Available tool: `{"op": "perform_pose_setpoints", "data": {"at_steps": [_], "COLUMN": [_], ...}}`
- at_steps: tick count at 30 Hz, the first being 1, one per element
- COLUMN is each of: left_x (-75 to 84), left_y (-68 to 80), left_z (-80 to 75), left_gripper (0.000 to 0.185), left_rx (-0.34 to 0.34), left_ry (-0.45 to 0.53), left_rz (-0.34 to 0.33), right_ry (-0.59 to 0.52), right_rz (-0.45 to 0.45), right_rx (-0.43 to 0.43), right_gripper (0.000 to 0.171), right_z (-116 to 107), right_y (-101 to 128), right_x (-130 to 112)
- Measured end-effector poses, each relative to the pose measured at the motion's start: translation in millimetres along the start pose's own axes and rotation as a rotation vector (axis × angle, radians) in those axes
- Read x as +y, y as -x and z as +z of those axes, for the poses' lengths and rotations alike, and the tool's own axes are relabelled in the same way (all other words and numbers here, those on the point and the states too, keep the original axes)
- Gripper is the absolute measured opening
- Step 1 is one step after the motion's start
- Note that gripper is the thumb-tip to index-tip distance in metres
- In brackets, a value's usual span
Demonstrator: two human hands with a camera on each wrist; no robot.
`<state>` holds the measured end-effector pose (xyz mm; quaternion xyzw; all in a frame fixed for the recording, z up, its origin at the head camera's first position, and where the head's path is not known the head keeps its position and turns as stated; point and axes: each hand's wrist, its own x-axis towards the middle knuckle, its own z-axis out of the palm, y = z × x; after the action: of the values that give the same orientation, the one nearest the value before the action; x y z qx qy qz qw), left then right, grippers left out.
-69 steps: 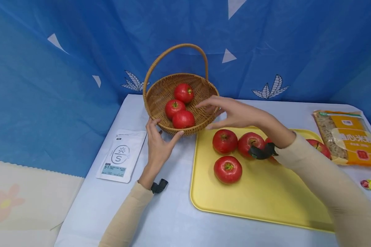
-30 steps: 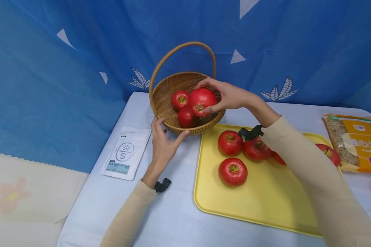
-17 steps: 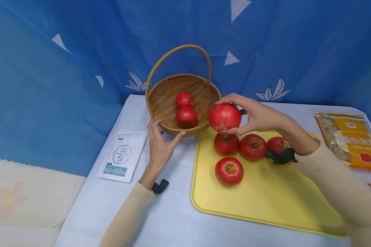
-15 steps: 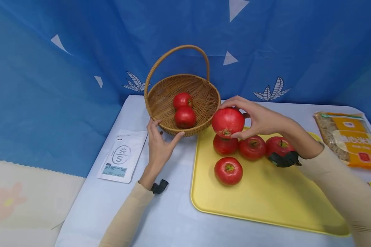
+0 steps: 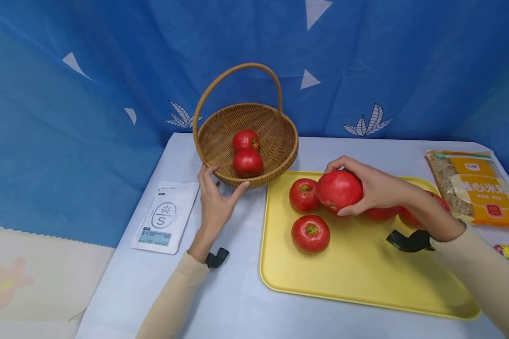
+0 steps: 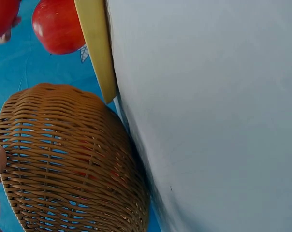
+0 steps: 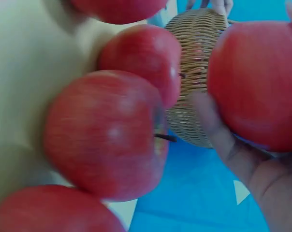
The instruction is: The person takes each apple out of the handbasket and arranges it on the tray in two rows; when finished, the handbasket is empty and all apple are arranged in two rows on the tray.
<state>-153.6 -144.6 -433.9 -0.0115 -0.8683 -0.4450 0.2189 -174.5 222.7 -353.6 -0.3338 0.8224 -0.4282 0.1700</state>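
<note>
A: Why is the left hand on the basket like that?

B: It grips the rim between six and eight o'clock, probably to steady it, since the basket is tilted with its mouth towards six. Whether the hand bears any weight, I can't tell.

A: And the two apples inside?

B: They touch each other, towards the six o'clock side. My guess is that the tilt makes that the low spot.

A: What does the right hand have?

B: One big apple, clasped with fingers at twelve o'clock and thumb at five. Such a wide span seems needed for fruit that round. It's at the basket's four o'clock, over the tray.

A: Resting on the others?

B: The head view can't settle it; one apple is partly hidden behind it. The right wrist view suggests they're apart.

A: How do those others sit?

B: Mostly in a row along the tray's twelve o'clock side, with a lone apple at seven from the held one. The raised edge should stop any rolling.

A: The pouch and packet?

B: Basket's eight o'clock, tray's two: seemingly out of both hands' way.
</note>
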Motion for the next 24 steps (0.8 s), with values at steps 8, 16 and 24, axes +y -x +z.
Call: {"op": "perform_pose_setpoints", "data": {"at_steps": [8, 16, 24], "left_x": [0.2, 0.9, 1.0], "left_y": [-0.9, -0.2, -0.4], "left_z": [-0.2, 0.3, -0.1], "left_gripper": [0.09, 0.088, 0.09], "left_rx": [0.0, 0.003, 0.004], "left_ry": [0.01, -0.003, 0.009], "left_rz": [0.003, -0.002, 0.01], "right_ry": [0.137, 0.303, 0.373], "right_rz": [0.001, 0.035, 0.004], "right_rx": [0.003, 0.037, 0.024], "right_gripper": [0.074, 0.069, 0.074], "right_z": [18, 32, 44], "right_y": [29, 46, 52], "right_x": [11, 16, 17]}}
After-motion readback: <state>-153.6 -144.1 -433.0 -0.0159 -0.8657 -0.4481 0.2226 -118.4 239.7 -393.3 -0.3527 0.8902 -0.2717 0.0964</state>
